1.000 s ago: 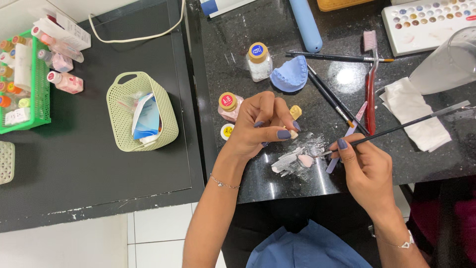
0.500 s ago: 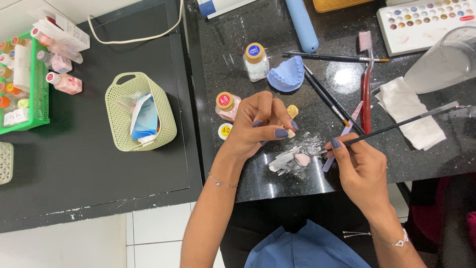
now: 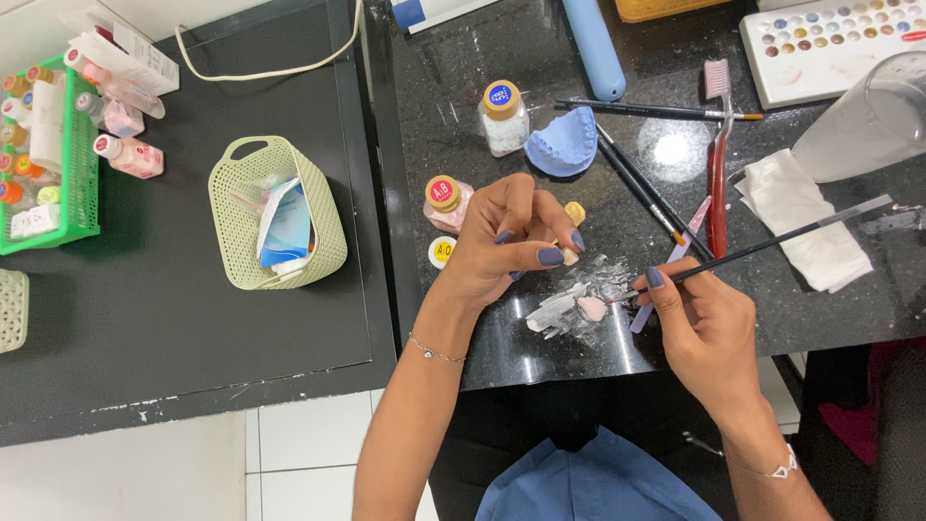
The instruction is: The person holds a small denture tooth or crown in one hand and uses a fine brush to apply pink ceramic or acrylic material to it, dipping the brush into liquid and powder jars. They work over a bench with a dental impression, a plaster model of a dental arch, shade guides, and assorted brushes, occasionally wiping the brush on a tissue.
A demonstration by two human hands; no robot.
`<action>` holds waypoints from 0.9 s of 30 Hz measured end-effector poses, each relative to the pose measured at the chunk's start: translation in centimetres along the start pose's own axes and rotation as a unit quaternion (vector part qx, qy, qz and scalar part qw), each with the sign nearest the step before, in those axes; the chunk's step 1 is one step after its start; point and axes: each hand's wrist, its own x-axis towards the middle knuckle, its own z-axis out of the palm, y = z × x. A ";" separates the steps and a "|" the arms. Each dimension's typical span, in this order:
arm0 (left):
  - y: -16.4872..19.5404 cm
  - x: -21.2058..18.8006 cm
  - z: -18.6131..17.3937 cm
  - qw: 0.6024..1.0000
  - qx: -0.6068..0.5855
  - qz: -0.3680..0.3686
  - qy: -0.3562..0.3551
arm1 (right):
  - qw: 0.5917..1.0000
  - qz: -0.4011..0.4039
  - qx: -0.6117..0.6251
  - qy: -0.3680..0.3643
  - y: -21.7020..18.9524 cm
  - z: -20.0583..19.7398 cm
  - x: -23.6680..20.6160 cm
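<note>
While the left hand pinches a small tooth piece, right-hand fingers grip a thin brush

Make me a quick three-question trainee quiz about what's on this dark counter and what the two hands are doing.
1. True or false: the right hand holds a thin black-handled brush.
2. Where does the brush tip rest? A) in the pale green plastic basket B) at the small pink blob on the dark counter C) in the clear plastic cup
3. What blue moulded object lies beyond the left hand?

Key: 1 true. 2 B. 3 the blue dental cast.
</note>
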 end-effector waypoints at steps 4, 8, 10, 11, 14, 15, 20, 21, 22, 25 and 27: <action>0.2 -0.1 0.2 1.000 0.001 -0.001 0.004 | 0.998 0.017 0.064 -0.014 1.2 0.1 -0.1; 0.7 -0.3 0.7 0.999 -0.046 0.017 -0.003 | 0.955 0.092 0.280 -0.047 2.3 -0.7 0.3; 0.9 -0.8 1.2 0.996 -0.087 0.031 -0.009 | 0.908 0.125 0.395 -0.053 2.3 -1.2 0.0; 0.8 -1.2 1.6 0.994 -0.103 0.038 -0.010 | 0.889 0.133 0.436 -0.052 2.1 -1.8 -0.5; 0.2 -3.1 3.1 0.992 -0.121 0.037 -0.007 | 0.856 0.109 0.501 -0.069 1.2 -2.9 -2.2; 0.0 -3.9 3.5 0.992 -0.122 0.033 -0.004 | 0.849 0.094 0.514 -0.079 0.9 -3.1 -2.5; -1.3 -7.5 4.4 0.984 -0.155 0.059 0.061 | 0.978 0.040 0.207 0.002 0.6 -1.1 -1.5; -1.5 -8.3 4.4 0.984 -0.139 0.069 0.087 | 0.986 0.035 0.162 0.006 0.6 -0.6 -1.1; -1.7 -9.2 4.5 0.982 -0.132 0.084 0.107 | 0.988 0.017 0.153 0.006 0.6 -0.4 -1.1; -2.8 -11.4 4.7 0.974 -0.102 0.110 0.168 | 0.992 -0.020 0.121 0.007 0.5 -0.1 -1.1; -3.5 -12.4 4.5 0.971 -0.067 0.109 0.202 | 0.995 -0.030 0.091 0.011 0.4 0.0 -1.2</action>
